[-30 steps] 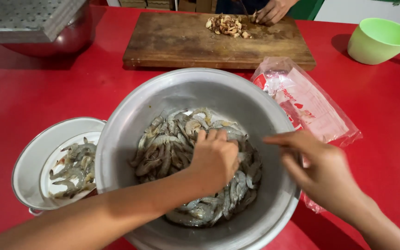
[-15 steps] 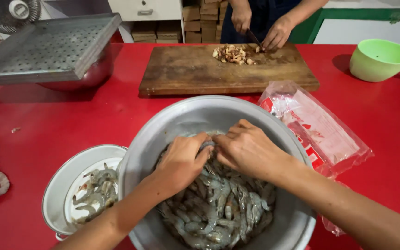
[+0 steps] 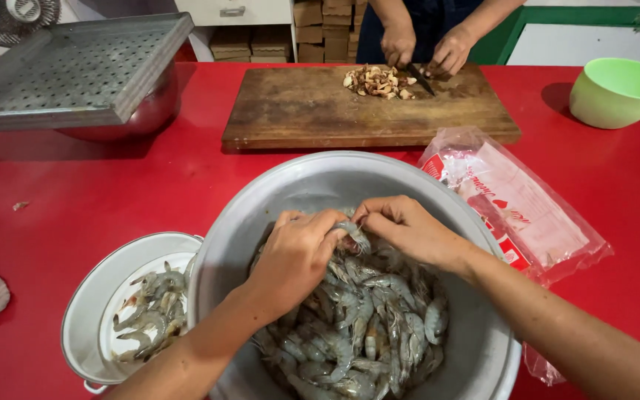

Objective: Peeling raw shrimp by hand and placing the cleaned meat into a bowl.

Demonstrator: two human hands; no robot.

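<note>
Head view: both hands meet over a large metal bowl (image 3: 320, 185) of raw shrimp. The left hand (image 3: 294, 255) and right hand (image 3: 405, 230) pinch one shrimp (image 3: 353, 233) between their fingertips, seemingly mid-peel. Peeling on would need a firm pull. A small pot (image 3: 90, 296) of shrimp sits left

One head-worn camera looks steeply down, close over the red table (image 3: 98, 192)

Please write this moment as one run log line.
left hand: holds shrimp | right hand: holds same shrimp | over bowl
</note>
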